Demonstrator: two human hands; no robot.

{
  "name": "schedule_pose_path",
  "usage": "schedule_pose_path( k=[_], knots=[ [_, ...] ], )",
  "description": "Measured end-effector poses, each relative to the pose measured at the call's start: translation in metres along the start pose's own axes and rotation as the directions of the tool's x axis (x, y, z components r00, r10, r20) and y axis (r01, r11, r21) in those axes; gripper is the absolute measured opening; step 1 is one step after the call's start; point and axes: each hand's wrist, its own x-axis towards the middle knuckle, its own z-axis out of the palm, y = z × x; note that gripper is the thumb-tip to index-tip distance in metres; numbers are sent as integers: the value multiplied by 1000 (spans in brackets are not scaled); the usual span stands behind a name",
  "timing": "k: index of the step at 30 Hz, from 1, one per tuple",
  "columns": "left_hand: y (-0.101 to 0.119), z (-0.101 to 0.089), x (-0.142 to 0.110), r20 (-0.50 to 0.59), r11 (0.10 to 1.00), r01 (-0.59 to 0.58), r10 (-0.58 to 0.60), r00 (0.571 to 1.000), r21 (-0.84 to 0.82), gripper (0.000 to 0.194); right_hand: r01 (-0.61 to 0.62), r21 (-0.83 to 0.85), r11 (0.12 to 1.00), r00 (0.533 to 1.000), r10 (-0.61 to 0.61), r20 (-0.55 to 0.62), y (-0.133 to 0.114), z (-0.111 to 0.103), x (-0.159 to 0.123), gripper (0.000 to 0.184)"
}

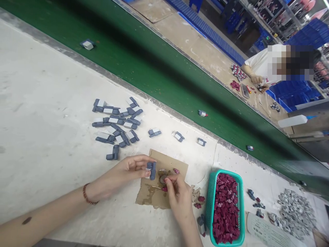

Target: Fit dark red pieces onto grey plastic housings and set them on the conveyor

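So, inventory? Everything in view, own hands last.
Worktable: one, white, foreground
Belt: one, green, beyond worktable
Far table: one, tan, beyond belt
Cardboard: one, brown, on worktable
Round cap: one, grey, on cardboard
Basket: one, teal, right of cardboard
Tiny pieces: many, maroon, mostly in basket
Small parts: many, blue-grey and white, heaped left, others on belt
Grey pieces: many, pale grey, heaped right
Flat sheet: one, pale, beside grey pieces
Bottle: one, white, far right
Phone: one, dark, on far table
Crates: several, blue, upper right
Co-worker: one, white top, at far table
Left hand: one, bare, holding small part
Right hand: one, bare, near round cap
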Motion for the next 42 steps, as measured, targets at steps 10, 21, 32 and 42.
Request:
schedule_pose_path(
  k=[10,21,32,42],
  knots=[
    [7,2,-3,138,999,23,-19,990,-25,39,226,-276,934,974,-208,95,2,2,5,27],
    [-1,5,-2,229,999,-33,30,973,8,32,-44,-20,999,996,43,-74,8,-5,0,25],
    [-12,6,2,314,999,-30,38,949,-30,41,-69,28,997,992,72,-102,11,-5,-1,24],
    [-22,9,-10,316,929,-234,139,938,287,46,-94,452,887,967,189,-170,-3,-1,-2,31]
  ],
)
